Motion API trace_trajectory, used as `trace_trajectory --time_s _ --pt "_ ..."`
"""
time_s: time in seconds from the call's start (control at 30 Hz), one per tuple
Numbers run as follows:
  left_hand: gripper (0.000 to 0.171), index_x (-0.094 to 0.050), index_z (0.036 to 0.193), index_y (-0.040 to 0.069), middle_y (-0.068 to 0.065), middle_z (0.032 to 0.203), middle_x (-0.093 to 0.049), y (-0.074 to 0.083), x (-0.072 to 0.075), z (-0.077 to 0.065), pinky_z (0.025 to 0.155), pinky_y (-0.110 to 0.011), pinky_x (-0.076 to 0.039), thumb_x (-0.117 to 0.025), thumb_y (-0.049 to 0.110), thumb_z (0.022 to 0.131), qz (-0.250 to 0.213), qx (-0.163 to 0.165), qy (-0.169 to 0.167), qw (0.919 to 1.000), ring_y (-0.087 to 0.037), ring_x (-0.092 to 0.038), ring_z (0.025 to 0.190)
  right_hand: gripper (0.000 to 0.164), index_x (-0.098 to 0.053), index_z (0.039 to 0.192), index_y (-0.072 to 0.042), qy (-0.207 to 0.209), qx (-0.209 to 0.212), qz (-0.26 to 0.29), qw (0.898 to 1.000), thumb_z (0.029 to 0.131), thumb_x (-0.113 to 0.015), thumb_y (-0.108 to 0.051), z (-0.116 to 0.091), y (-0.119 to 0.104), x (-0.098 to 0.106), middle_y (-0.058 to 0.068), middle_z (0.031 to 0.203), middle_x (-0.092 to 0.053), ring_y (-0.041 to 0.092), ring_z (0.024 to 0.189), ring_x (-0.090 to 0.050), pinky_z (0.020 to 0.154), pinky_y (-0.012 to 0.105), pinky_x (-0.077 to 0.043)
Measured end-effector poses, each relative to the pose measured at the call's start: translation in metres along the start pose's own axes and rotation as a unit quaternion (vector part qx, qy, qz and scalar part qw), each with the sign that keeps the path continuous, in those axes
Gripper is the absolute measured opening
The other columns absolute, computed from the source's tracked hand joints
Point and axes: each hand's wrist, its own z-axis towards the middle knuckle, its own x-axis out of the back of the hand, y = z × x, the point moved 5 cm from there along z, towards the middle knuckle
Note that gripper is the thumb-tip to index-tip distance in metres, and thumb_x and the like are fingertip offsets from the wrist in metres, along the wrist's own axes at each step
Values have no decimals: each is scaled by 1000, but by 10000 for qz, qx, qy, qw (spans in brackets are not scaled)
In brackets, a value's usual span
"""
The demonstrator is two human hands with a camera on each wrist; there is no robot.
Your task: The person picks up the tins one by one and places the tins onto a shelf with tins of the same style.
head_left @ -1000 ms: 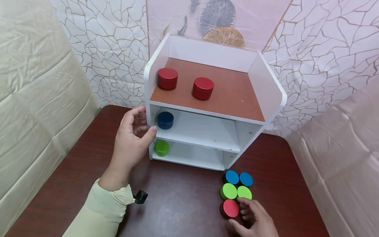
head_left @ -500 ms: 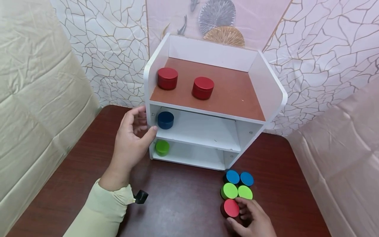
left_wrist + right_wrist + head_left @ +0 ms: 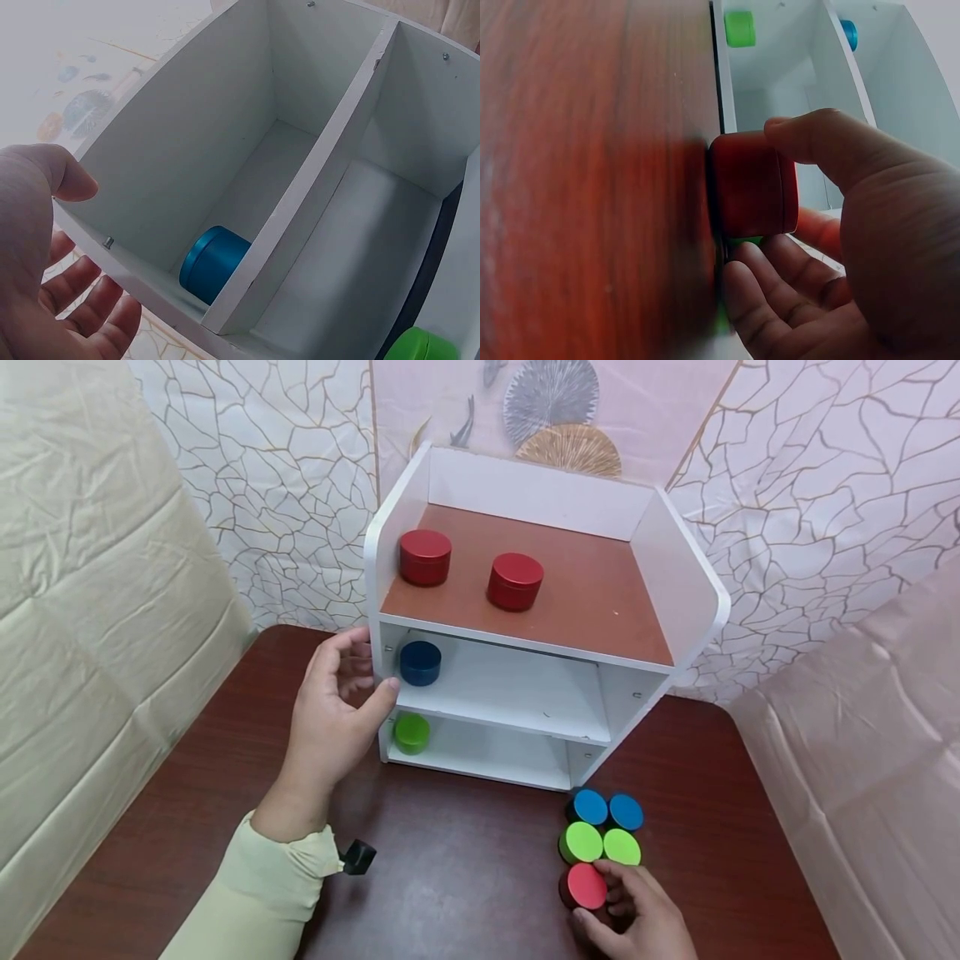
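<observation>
In the head view my right hand (image 3: 639, 912) pinches a round red tin (image 3: 587, 887) on the table, at the near end of a small group of tins. The right wrist view has the thumb on one side of this red tin (image 3: 751, 184) and fingers on the other. My left hand (image 3: 330, 710) holds the left side panel of a white shelf unit (image 3: 495, 752), thumb over its front edge and fingers outside. Two red tins (image 3: 425, 558) stand on the brown top, a blue tin (image 3: 420, 663) on the middle shelf, a green tin (image 3: 412, 733) on the lowest.
Beyond the pinched tin stand two green-lidded tins (image 3: 581, 842) and two blue-lidded tins (image 3: 589, 807), close together on the dark wooden table (image 3: 450, 860). A black clip-like piece (image 3: 358, 857) sits by the left cuff. Cloth hangings (image 3: 262, 485) surround the table.
My right hand has shifted slightly left and closed in on the red tin. The left hand keeps its place on the shelf unit.
</observation>
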Motion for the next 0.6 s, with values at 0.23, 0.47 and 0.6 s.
trace_trajectory --time_s 0.23,0.47,0.6 --pt "61 -57 158 18 -2 142 -60 0 0 0 104 -20 -57 -80 17 101 -11 0 1 10000 -15 -61 125 65 -76 127 -19 -46 -91 -29 9999 72 -108 -29 1 -1 0 -9 106 -68 -2 84 -65 73 21 -63" --pt "61 -57 158 18 -2 142 -60 0 -1 0 104 -20 -57 -80 18 101 -9 -5 -29 10000 -16 -61 124 64 -75 125 -19 -136 -212 -14 9997 72 -108 -30 1 -1 0 -8 108 -69 -1 85 -66 74 22 -63" --pt "61 -57 158 18 -2 142 -60 0 -1 0 104 -20 -57 -80 18 101 -1 7 -25 10000 -16 -61 125 63 -75 124 -19 -225 -329 124 9991 71 -108 -28 1 -1 -1 -7 108 -70 -1 86 -67 76 22 -64"
